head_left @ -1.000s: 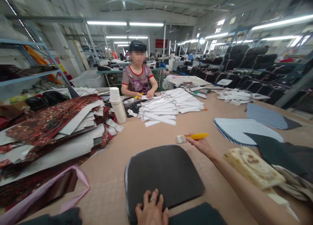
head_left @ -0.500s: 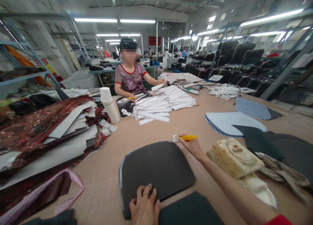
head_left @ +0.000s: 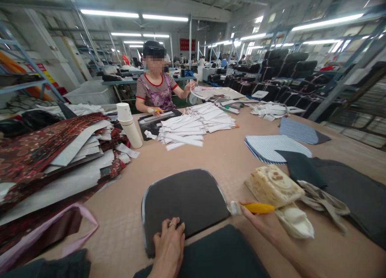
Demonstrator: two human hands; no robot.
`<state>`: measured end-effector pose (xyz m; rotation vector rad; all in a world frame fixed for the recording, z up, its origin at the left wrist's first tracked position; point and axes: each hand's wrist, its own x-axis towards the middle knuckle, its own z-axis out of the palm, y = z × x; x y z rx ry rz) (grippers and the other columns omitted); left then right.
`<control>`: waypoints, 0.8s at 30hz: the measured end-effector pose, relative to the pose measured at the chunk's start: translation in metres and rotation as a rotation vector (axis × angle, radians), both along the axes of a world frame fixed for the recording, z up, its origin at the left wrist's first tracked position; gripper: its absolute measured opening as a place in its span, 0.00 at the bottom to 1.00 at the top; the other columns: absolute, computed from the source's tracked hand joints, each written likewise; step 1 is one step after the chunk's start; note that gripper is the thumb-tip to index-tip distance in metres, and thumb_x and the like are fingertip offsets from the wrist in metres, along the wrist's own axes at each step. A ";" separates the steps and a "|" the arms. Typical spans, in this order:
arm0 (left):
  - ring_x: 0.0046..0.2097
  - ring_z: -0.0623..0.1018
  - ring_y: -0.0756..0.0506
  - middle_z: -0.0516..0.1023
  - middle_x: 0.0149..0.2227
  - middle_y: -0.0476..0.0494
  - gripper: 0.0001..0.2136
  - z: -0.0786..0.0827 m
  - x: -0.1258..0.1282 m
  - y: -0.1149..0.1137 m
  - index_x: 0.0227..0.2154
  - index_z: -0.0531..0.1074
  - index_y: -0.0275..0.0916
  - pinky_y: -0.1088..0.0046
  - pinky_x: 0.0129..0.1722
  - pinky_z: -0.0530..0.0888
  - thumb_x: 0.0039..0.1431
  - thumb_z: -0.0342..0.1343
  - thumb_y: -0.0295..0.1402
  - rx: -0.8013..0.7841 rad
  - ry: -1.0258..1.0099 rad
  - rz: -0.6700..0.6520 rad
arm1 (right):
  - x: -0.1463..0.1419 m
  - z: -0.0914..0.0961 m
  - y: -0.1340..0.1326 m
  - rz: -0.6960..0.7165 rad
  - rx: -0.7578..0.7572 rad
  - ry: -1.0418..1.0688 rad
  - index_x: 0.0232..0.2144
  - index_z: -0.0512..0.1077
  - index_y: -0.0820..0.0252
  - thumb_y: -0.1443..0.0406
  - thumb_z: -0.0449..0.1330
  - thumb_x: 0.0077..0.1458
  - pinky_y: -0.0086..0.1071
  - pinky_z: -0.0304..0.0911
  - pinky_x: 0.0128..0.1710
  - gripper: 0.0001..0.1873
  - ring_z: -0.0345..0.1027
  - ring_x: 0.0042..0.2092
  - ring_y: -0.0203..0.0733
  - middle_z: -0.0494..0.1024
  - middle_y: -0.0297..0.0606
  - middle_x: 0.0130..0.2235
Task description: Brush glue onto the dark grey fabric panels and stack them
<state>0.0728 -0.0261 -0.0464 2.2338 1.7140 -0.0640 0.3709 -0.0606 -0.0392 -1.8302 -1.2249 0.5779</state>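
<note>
One brown table (head_left: 208,153) before you. One dark grey panel (head_left: 187,199) flat on it, close in front of you: rounded corners, smooth dull face, whitish band along left, far and right edges. Two blue-striped pieces (head_left: 268,147), well apart, beyond panel's right. Your two hands: left hand (head_left: 169,244), fingers slightly bent, unclenched, resting on panel's near side; right hand (head_left: 256,221), fingers grasping one brush (head_left: 259,208), yellow handle, pale bristles at panel's right corner. Cannot tell whether bristles touch.
</note>
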 end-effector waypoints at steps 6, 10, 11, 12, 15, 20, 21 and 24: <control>0.58 0.63 0.34 0.65 0.57 0.36 0.22 0.044 0.016 0.015 0.50 0.66 0.37 0.56 0.51 0.66 0.50 0.53 0.25 -0.101 0.121 -0.126 | 0.011 0.039 -0.012 -0.142 -0.088 0.030 0.39 0.75 0.55 0.49 0.57 0.48 0.40 0.63 0.48 0.22 0.71 0.41 0.48 0.79 0.36 0.38; 0.54 0.66 0.33 0.67 0.54 0.35 0.23 0.042 0.019 0.014 0.49 0.66 0.36 0.52 0.49 0.67 0.47 0.54 0.21 -0.012 0.083 -0.187 | 0.010 0.049 -0.006 -0.146 -0.119 0.112 0.43 0.73 0.57 0.48 0.56 0.49 0.36 0.64 0.41 0.26 0.70 0.33 0.43 0.75 0.33 0.29; 0.53 0.66 0.32 0.68 0.53 0.34 0.22 0.040 0.019 0.014 0.48 0.66 0.36 0.51 0.48 0.67 0.46 0.55 0.21 0.005 0.048 -0.185 | 0.009 0.049 -0.004 -0.134 -0.103 0.126 0.44 0.73 0.57 0.48 0.56 0.49 0.35 0.63 0.41 0.26 0.70 0.34 0.43 0.74 0.33 0.28; 0.51 0.67 0.32 0.69 0.51 0.34 0.22 0.037 0.019 0.015 0.46 0.67 0.35 0.50 0.46 0.67 0.45 0.55 0.20 0.017 0.011 -0.177 | 0.007 0.049 -0.003 -0.120 -0.085 0.135 0.44 0.73 0.58 0.48 0.57 0.48 0.35 0.63 0.42 0.26 0.70 0.35 0.43 0.74 0.33 0.27; 0.50 0.67 0.32 0.70 0.49 0.33 0.19 0.032 0.019 0.022 0.43 0.68 0.35 0.48 0.46 0.67 0.44 0.55 0.20 0.039 -0.088 -0.149 | -0.001 0.053 0.004 -0.069 -0.061 0.139 0.42 0.73 0.60 0.48 0.57 0.48 0.37 0.61 0.44 0.27 0.70 0.37 0.45 0.73 0.33 0.26; 0.53 0.67 0.38 0.69 0.52 0.40 0.13 0.034 -0.018 0.045 0.40 0.69 0.41 0.55 0.51 0.65 0.50 0.53 0.26 0.033 -0.358 -0.116 | -0.033 0.070 0.020 0.032 -0.027 0.145 0.37 0.75 0.60 0.49 0.58 0.47 0.36 0.63 0.40 0.22 0.69 0.33 0.43 0.73 0.33 0.23; 0.54 0.67 0.40 0.69 0.52 0.40 0.13 0.034 -0.031 0.049 0.42 0.68 0.41 0.57 0.52 0.64 0.53 0.50 0.26 0.036 -0.419 -0.085 | -0.043 0.073 0.023 0.046 -0.017 0.164 0.35 0.75 0.59 0.49 0.58 0.47 0.35 0.64 0.38 0.21 0.69 0.31 0.42 0.73 0.33 0.23; 0.50 0.72 0.46 0.73 0.48 0.39 0.18 0.028 -0.072 0.058 0.49 0.64 0.39 0.64 0.51 0.67 0.58 0.39 0.24 -0.003 -0.572 0.005 | -0.084 0.077 0.031 0.133 -0.043 0.257 0.30 0.75 0.59 0.49 0.59 0.46 0.32 0.65 0.29 0.20 0.66 0.25 0.38 0.72 0.33 0.21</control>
